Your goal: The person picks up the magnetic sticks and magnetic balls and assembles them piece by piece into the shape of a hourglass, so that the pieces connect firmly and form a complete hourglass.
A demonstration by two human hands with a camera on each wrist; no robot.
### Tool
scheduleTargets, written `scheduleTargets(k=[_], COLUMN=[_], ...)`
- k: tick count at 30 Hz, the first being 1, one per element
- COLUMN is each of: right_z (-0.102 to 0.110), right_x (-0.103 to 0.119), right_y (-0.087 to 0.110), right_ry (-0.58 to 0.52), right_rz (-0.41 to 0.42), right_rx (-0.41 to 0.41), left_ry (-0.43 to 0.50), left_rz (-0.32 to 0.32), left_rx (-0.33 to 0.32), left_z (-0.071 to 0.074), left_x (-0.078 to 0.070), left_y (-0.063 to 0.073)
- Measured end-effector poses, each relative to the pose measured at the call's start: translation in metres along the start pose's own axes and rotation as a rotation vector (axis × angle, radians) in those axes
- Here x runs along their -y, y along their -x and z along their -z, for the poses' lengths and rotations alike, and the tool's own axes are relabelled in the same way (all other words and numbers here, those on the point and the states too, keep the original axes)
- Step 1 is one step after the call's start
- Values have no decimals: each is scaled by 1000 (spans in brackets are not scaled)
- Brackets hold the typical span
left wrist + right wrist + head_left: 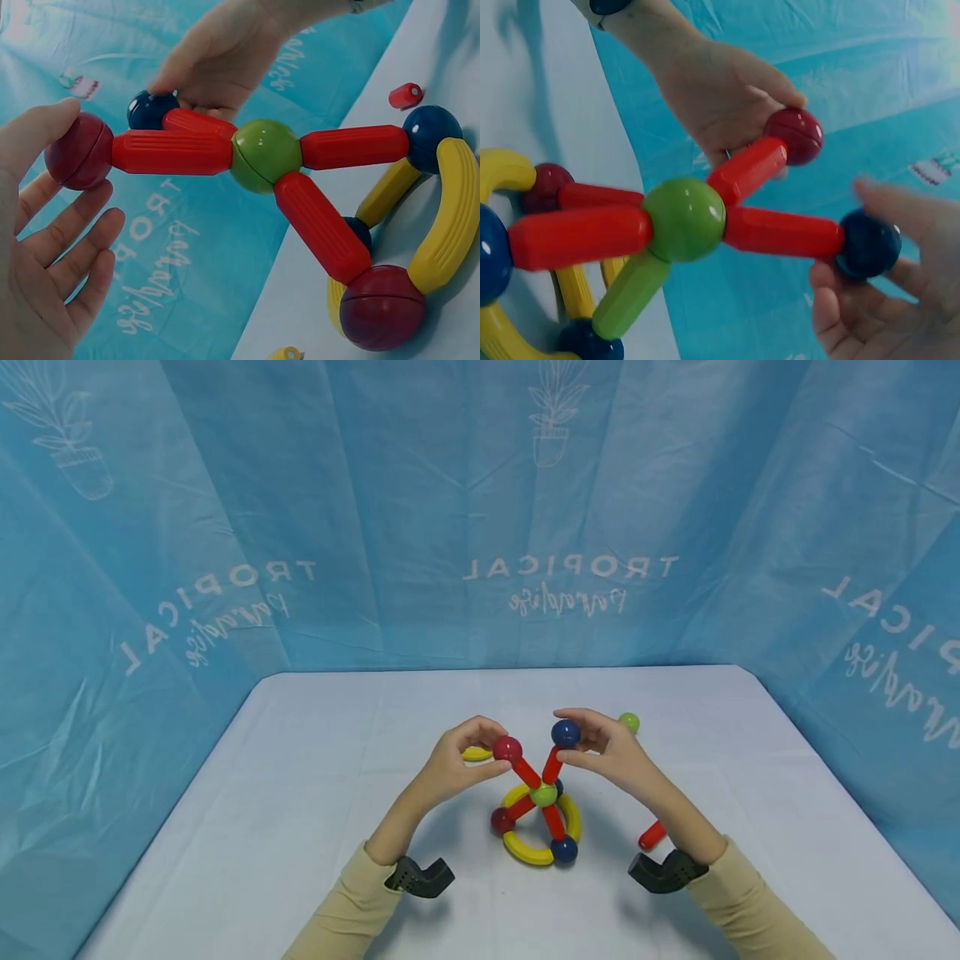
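A toy of balls and sticks stands on the white table, in the middle of the head view. Its base is a ring of curved yellow sticks [527, 850] joined by a dark red ball [502, 820] and blue balls [564, 850]. Straight sticks, red and one green [632, 294], rise to a green ball [543, 794]. From there two red sticks spread upward. My left hand [461, 753] pinches the red ball [507, 748] topping the left stick. Thumb and fingers of my right hand [615, 752] hold the blue ball [566, 733] topping the other.
Behind my left hand lies a loose yellow curved stick [476, 754]. A loose green ball [629, 722] sits beyond my right hand, and a loose red stick [652, 836] lies by the right forearm. A blue printed curtain [420, 527] surrounds the table [337, 793].
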State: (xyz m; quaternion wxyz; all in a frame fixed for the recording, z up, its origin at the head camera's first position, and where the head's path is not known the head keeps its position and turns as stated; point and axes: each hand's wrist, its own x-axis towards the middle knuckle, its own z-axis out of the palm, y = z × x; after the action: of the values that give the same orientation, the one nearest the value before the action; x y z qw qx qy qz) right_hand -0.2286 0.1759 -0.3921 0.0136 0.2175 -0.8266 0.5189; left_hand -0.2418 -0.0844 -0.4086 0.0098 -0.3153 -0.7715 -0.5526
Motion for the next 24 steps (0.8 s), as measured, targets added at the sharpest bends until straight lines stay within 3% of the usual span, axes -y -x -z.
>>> scheduleTargets(k=[3, 8, 10, 12, 17, 19, 22, 24], right_z=[2, 1, -3, -11, -32, -39, -48, -52], right_x=[-4, -29, -45, -63, -90, -98, -111, -114], right_y=[-4, -17, -27, -39, -69, -79, -92, -97], right_ry=[12, -85, -109, -56, 118, 146, 187, 223], right_rz=[0, -25, -43, -38, 51, 57, 61, 70], right_rx=[-4, -149, -158, -69, 345, 464, 559, 562], left_ry=[-2, 6, 10, 15, 25, 30, 29, 24], left_rz=[-8, -6, -2, 0, -13, -22, -25, -25], left_rx=[3, 11, 13, 14, 19, 21, 24, 23], left_z=[2, 3, 3, 3, 2, 2, 2, 3], left_x=[-1, -2, -2, -1, 1, 1, 0, 0], left_y=[0, 0, 0, 0, 0, 0, 1, 1])
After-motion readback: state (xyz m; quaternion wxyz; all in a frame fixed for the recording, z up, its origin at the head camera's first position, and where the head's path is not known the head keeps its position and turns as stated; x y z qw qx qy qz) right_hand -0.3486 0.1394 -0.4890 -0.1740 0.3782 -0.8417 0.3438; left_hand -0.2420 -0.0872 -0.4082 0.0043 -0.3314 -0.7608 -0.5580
